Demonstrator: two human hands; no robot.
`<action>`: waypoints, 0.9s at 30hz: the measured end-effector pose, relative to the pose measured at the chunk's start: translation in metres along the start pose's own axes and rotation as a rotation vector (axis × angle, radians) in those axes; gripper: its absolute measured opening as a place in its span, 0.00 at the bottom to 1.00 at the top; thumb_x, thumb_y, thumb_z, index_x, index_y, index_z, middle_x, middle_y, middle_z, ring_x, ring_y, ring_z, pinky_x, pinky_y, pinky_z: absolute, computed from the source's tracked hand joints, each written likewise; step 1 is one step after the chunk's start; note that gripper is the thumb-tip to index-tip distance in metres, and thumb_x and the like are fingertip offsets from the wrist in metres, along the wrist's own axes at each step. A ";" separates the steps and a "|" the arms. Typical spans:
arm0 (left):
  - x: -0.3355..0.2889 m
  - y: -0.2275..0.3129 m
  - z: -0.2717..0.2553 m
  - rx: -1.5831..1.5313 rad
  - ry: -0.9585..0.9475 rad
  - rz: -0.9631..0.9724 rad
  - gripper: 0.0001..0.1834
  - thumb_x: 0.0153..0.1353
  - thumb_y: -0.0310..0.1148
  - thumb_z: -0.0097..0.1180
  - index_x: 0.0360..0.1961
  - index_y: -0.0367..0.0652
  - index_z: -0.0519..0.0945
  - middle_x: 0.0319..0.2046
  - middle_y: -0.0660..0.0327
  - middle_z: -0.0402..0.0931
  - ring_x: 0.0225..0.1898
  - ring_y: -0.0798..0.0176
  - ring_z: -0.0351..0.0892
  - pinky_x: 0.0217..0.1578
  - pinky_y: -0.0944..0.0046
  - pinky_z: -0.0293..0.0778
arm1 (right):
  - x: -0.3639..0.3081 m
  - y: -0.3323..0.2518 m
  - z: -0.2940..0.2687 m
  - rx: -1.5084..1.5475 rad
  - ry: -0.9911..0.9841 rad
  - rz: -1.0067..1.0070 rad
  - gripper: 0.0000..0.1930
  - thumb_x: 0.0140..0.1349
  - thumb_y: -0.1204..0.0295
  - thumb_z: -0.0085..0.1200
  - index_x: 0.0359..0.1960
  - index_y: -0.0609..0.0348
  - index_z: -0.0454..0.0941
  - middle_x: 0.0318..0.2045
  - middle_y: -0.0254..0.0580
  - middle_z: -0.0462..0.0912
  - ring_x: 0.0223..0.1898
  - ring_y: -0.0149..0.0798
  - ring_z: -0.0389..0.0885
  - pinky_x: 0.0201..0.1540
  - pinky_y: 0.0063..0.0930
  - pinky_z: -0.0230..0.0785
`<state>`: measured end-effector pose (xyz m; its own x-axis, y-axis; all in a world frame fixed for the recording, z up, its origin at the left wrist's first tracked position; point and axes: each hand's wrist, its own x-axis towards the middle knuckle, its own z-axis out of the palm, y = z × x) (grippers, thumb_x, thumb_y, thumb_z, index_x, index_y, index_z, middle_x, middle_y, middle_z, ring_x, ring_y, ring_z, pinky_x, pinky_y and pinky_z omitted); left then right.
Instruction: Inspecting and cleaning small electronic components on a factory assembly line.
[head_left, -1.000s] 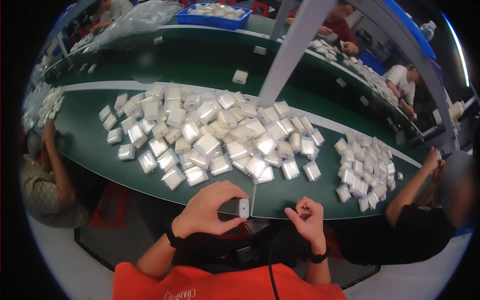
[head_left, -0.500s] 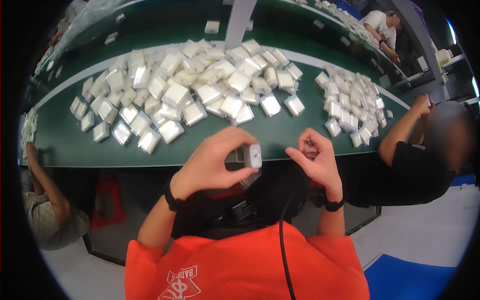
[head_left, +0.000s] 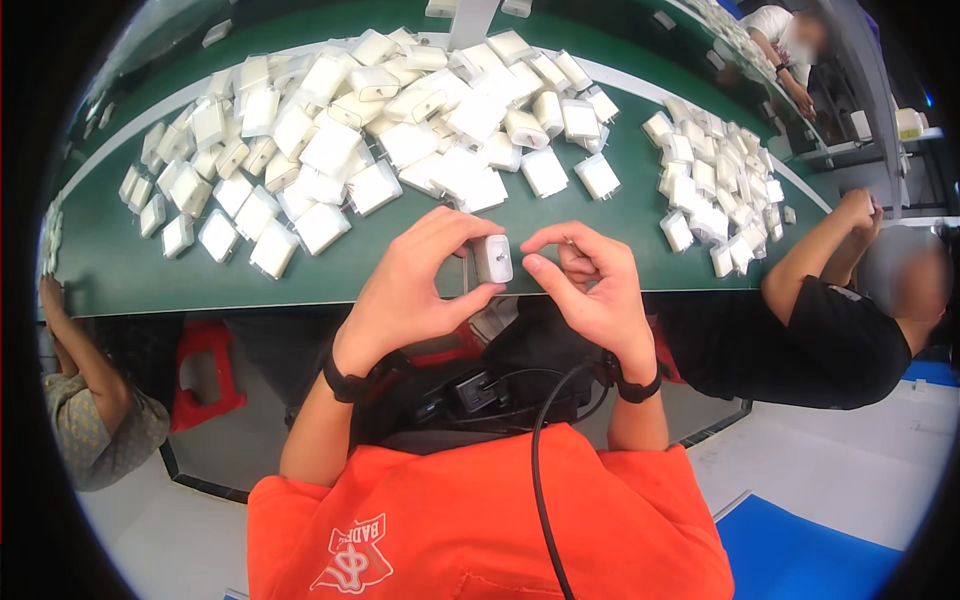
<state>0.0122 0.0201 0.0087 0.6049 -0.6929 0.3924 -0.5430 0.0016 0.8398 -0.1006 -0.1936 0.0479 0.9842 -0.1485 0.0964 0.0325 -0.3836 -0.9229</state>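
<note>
A white charger in clear film stands just past the table's near edge, pinched between the thumb and fingers of my left hand. Its end face, with a small opening, is turned towards my right hand. That hand hovers close beside the charger without touching it. Thumb and forefinger come nearly together there, and the other fingers curl inward. Whether something small lies in them I cannot make out. Beyond both hands spreads a large heap of similar film-wrapped white chargers, some showing metal prongs.
A smaller heap of white pieces lies to the right on the green table. One co-worker in black sits at the right, another person at the left. Red stools stand below. A black cable crosses my front.
My right hand has moved left, up to the charger, and its thumb and forefinger have drawn together. The camera view has shifted, so the table and heaps sit higher in the picture.
</note>
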 end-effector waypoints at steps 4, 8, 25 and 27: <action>0.001 0.000 0.000 -0.009 0.001 -0.023 0.26 0.53 0.23 0.77 0.55 0.40 0.85 0.48 0.58 0.86 0.43 0.57 0.83 0.45 0.61 0.81 | 0.006 -0.001 0.005 -0.037 -0.017 -0.063 0.07 0.69 0.80 0.68 0.46 0.61 0.88 0.20 0.21 0.62 0.23 0.19 0.52 0.26 0.25 0.42; 0.001 0.000 0.000 -0.007 -0.007 -0.016 0.25 0.54 0.23 0.77 0.55 0.39 0.84 0.48 0.57 0.86 0.44 0.55 0.83 0.45 0.60 0.82 | 0.011 -0.005 0.009 -0.063 -0.025 -0.072 0.07 0.69 0.80 0.69 0.46 0.61 0.88 0.20 0.23 0.67 0.22 0.19 0.54 0.25 0.25 0.45; -0.003 0.000 0.000 -0.055 -0.019 0.002 0.26 0.53 0.23 0.78 0.54 0.38 0.84 0.49 0.57 0.86 0.43 0.55 0.83 0.46 0.60 0.82 | 0.012 0.005 0.014 0.056 -0.044 0.015 0.03 0.73 0.80 0.63 0.45 0.62 0.85 0.18 0.20 0.59 0.23 0.19 0.52 0.26 0.24 0.45; -0.003 -0.002 0.000 -0.050 -0.027 -0.010 0.27 0.53 0.23 0.79 0.55 0.38 0.84 0.49 0.56 0.87 0.43 0.55 0.84 0.47 0.60 0.82 | 0.011 0.007 0.014 0.054 -0.041 0.008 0.03 0.73 0.80 0.63 0.45 0.62 0.85 0.18 0.20 0.59 0.23 0.19 0.51 0.26 0.24 0.44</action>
<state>0.0112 0.0219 0.0059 0.5936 -0.7126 0.3741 -0.5065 0.0304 0.8617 -0.0871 -0.1848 0.0376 0.9908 -0.1132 0.0748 0.0331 -0.3329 -0.9424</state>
